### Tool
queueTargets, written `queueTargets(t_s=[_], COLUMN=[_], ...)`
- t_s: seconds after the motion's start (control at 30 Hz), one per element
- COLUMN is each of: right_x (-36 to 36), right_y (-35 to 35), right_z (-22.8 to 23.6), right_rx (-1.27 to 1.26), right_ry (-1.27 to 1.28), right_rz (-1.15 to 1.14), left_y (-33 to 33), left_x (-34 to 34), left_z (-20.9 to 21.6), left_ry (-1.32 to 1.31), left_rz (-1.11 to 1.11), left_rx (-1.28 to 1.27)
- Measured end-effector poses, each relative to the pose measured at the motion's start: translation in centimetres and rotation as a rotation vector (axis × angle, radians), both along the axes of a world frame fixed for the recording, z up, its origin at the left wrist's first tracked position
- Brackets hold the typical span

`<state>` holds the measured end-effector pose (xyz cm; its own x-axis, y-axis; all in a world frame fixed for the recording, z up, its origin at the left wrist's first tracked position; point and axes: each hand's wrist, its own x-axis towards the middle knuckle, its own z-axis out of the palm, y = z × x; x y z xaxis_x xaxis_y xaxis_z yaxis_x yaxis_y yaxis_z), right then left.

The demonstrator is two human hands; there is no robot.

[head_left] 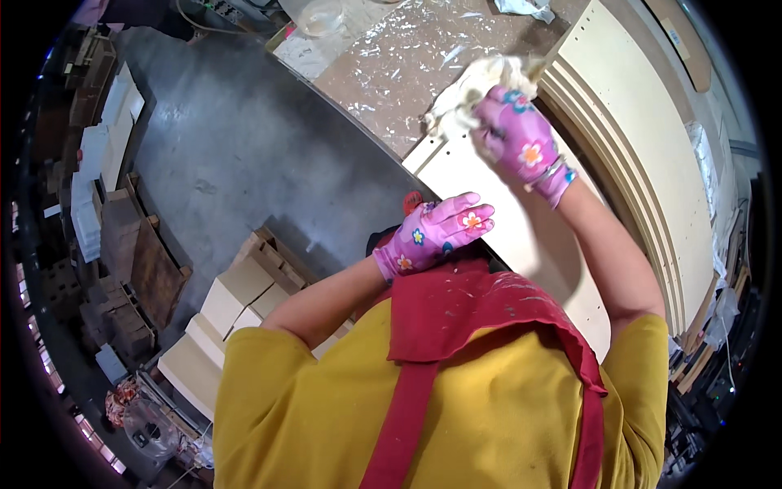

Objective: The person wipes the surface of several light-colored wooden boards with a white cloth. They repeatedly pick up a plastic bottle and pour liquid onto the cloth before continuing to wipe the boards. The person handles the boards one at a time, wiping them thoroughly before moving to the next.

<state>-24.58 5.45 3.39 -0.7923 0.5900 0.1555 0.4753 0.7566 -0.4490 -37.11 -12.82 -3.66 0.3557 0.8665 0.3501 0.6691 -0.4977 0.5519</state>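
Note:
A pale flat board [521,220] with small dark holes lies in front of me on the worktable. My right hand [517,134], in a pink flowered glove, is over the board's far end. Its fingers are curled on a crumpled cream cloth [468,96], which spreads past the board's far edge; the fingertips are partly blurred. In a matching glove, my left hand [440,232] lies flat at the board's left edge, fingers stretched out and holding nothing.
A stack of pale boards [635,138] rises along the right side. White flecks cover the brown worktable [379,69]. Down on the floor at left are cartons [236,297] and brown boards [155,269]. A fan [151,428] stands at lower left.

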Motion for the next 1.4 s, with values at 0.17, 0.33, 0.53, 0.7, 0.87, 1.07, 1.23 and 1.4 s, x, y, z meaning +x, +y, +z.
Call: queueTargets(t_s=[0.17, 0.33, 0.53, 0.7, 0.87, 1.07, 1.23, 1.4], right_x=[-1.8, 0.7, -0.5, 2.9, -1.0, 12.7, 21.3, 8.5], right_y=[-4.1, 1.0, -3.3, -0.8, -1.5, -4.5, -6.6, -6.8], right_z=[-2.8, -1.5, -1.2, -1.3, -1.8, -2.1, -2.3, -1.3], right_rx=[0.053, 0.111, 0.065, 0.058, 0.146, 0.156, 0.402, 0.085], right_ry=[0.030, 0.031, 0.024, -0.046, 0.101, -0.113, -0.235, 0.047], right_rz=[0.269, -0.338, -0.169, -0.576, -0.343, -0.883, -0.825, -0.546], left_y=[-1.1, -0.1, 0.2, 0.2, 0.4, 0.3, 1.3, 9.4], left_x=[0.3, 0.3, 0.3, 0.2, -0.4, -0.3, -0.7, -2.1], left_z=[-2.2, -0.5, -1.3, -0.7, -0.8, -0.6, 3.1, 4.4], left_ry=[0.032, 0.019, -0.018, 0.058, 0.099, 0.222, -0.330, -0.102], left_rz=[0.010, 0.023, 0.005, -0.002, -0.046, -0.019, -0.126, -0.110], left_rx=[0.027, 0.047, 0.096, 0.057, 0.085, 0.135, -0.743, -0.432])
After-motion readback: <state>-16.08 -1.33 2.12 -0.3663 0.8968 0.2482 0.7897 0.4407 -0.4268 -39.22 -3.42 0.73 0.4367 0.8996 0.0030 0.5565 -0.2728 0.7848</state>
